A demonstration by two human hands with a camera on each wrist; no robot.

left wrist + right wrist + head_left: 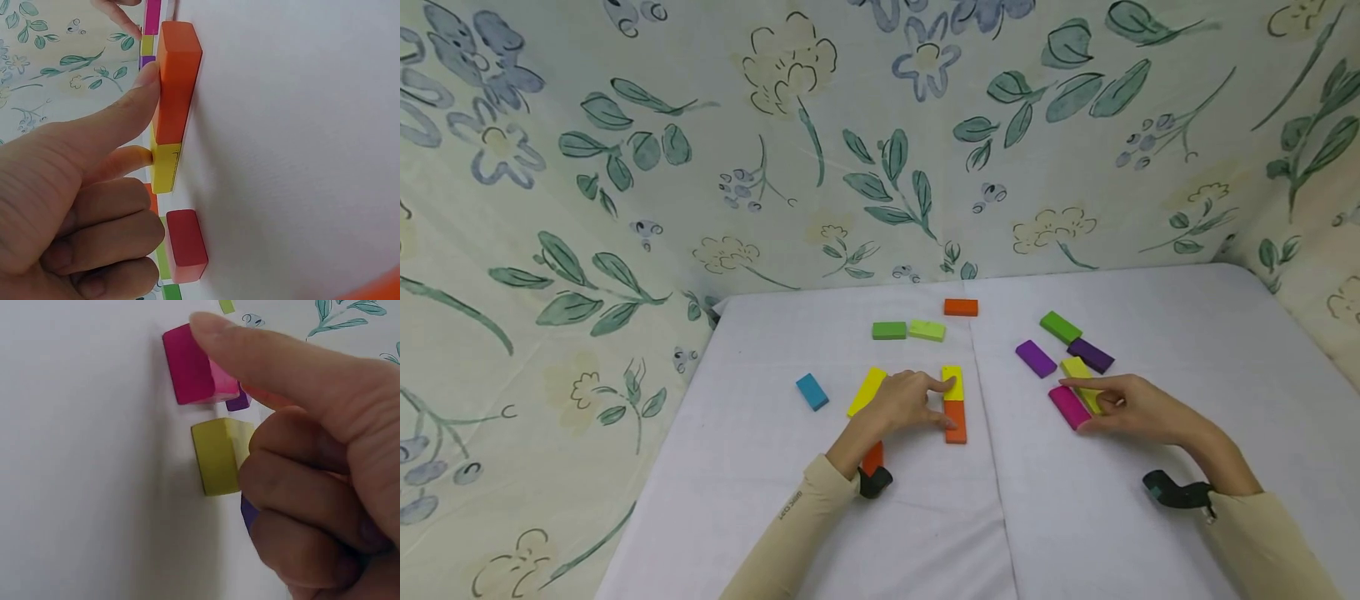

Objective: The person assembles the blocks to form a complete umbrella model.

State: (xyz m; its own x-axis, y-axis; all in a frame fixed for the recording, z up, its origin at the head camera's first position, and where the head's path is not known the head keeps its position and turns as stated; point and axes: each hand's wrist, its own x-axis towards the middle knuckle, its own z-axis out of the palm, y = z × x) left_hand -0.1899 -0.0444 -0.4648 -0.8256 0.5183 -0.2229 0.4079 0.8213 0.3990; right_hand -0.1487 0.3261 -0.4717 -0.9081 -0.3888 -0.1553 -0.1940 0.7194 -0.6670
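Observation:
My left hand (906, 404) touches two blocks lying end to end, its thumb on the orange block (955, 425) and its index finger on the yellow block (953, 375). The other left fingers are curled, and a red block (187, 237) lies beside them in the left wrist view. At the right, my right hand (1138, 408) pinches a pink block (1069, 408) between thumb and index finger. Close beside the pink block is a second yellow block (1075, 368), partly covered by the fingers. Purple (1036, 358) and dark purple (1092, 356) blocks lie just beyond.
A blue block (812, 392) and another yellow block (867, 393) lie left of the left hand. Toward the back are two green blocks (889, 331) and an orange-red block (961, 307). One more green block (1060, 327) is at right. White cloth (737, 517) covers the table.

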